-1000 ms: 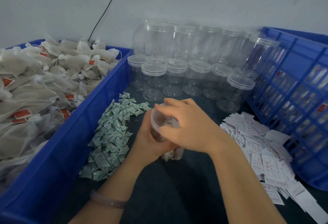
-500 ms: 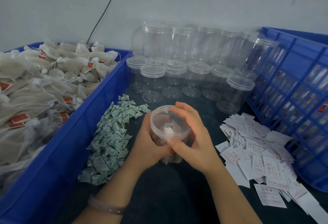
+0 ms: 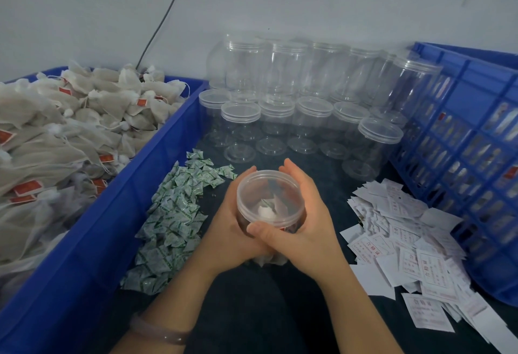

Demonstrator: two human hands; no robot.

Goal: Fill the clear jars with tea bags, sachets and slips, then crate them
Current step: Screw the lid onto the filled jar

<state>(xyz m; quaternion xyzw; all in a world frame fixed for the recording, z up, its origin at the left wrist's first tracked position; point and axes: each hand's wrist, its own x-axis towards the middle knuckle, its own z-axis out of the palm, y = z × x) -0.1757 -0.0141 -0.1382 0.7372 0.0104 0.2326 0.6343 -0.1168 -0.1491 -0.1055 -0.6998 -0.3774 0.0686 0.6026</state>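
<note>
— Where's the jar [image 3: 270, 207]?
— Middle of the surface [image 3: 252, 314], lid on, roughly upright. The left grip [image 3: 229, 233] and right grip [image 3: 307, 227] both clasp its wall, thumbs meeting in front.
— Resting or lifted?
— Can't tell.
— And the crate [image 3: 462, 118]?
— Off to the right, well apart from the jar. The right grip is nearer, so I'd judge it carries the jar across, axis vertical.
</note>
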